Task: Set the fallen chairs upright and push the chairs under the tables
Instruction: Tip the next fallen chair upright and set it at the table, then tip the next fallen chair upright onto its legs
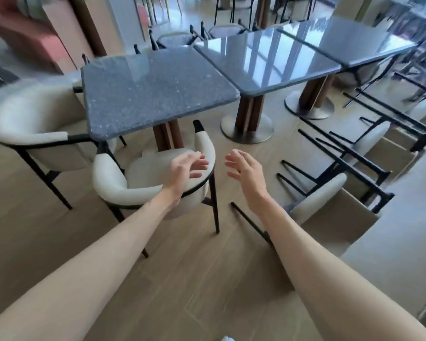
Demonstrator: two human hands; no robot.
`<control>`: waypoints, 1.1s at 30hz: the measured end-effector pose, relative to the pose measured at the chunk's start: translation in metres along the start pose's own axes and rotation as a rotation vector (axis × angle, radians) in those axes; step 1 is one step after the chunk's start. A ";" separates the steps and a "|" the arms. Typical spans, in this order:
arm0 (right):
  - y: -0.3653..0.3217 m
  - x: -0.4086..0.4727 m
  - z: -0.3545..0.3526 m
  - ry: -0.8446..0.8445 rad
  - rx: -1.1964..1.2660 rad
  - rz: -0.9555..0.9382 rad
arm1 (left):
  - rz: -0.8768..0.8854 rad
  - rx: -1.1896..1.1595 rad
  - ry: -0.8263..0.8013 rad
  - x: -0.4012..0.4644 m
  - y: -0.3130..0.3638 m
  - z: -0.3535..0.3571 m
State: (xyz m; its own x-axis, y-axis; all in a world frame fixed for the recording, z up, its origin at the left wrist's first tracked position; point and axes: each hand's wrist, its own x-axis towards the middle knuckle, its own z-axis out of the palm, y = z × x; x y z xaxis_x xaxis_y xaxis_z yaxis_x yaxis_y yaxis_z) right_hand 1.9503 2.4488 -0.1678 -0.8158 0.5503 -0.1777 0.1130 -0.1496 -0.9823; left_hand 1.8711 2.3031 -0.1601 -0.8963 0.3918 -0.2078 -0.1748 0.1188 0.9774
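A person's two bare arms reach forward over a wooden floor (194, 279). The left hand (186, 168) hovers above the curved back of an upright cream chair (113, 185), fingers loosely spread, holding nothing. The right hand (244, 168) is likewise spread and empty. That chair stands partly under a grey stone counter (153, 92). To the right, fallen chairs (330, 193) lie on their sides.

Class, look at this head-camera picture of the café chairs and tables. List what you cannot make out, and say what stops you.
- Head view: how many fallen chairs lie on the right; their black legs overlap.
- Head view: the rest of the near table's pedestal, hidden by the tabletop and the upright chair.
- Head view: the far chairs behind the tables, largely hidden and blurred.
- Head view: the small white thing, cut by the bottom edge.
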 end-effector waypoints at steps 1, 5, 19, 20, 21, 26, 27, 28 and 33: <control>-0.010 -0.007 -0.016 0.012 -0.018 -0.031 | 0.025 -0.007 -0.007 -0.007 0.007 0.014; -0.035 -0.022 -0.072 0.073 -0.040 -0.068 | 0.123 -0.065 -0.027 -0.018 0.032 0.062; -0.045 0.040 -0.264 0.234 -0.024 -0.144 | 0.251 -0.158 -0.192 0.039 0.037 0.281; -0.044 0.056 -0.279 0.250 -0.019 -0.138 | 0.249 -0.169 -0.187 0.051 0.036 0.303; -0.042 0.073 -0.293 0.265 -0.019 -0.125 | 0.238 -0.183 -0.179 0.065 0.035 0.324; -0.052 0.124 -0.360 0.279 -0.047 -0.049 | 0.102 -0.288 -0.162 0.109 0.028 0.428; -0.054 0.131 -0.369 0.279 -0.050 -0.042 | 0.081 -0.304 -0.163 0.115 0.025 0.440; -0.058 0.139 -0.381 0.285 -0.053 -0.038 | 0.067 -0.311 -0.158 0.121 0.022 0.453; -0.062 0.186 -0.436 0.285 -0.086 0.018 | 0.019 -0.308 -0.093 0.151 0.010 0.501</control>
State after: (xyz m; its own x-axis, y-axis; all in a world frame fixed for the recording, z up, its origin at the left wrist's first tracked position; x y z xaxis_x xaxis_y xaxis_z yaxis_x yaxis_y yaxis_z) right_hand 2.0386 2.9184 -0.1659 -0.6225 0.7586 -0.1926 0.1830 -0.0982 -0.9782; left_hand 1.9381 2.8202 -0.2003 -0.8616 0.4751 -0.1785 -0.2866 -0.1653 0.9437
